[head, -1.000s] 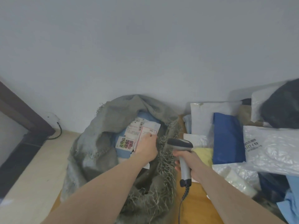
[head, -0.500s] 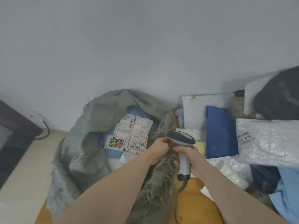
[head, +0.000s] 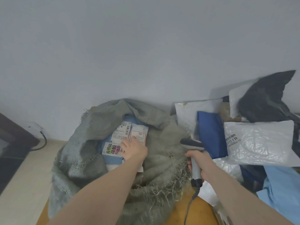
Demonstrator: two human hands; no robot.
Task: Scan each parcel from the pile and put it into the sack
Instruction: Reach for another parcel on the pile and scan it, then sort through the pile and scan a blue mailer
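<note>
My left hand [head: 132, 151] lies flat, fingers straight, on the labelled parcels [head: 128, 137] inside the open grey sack [head: 90, 135]. My right hand [head: 200, 163] grips the scanner [head: 194, 153] by its handle, just right of the sack's frayed rim. The pile [head: 253, 140] of white, blue and black parcels sits on the counter [head: 193, 211] to my right.

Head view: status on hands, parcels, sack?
Left hand open, fingers on labelled parcels inside sack. Right hand grips barcode scanner. Pile waits right of the sack. Nothing blocking the sack mouth.
</note>
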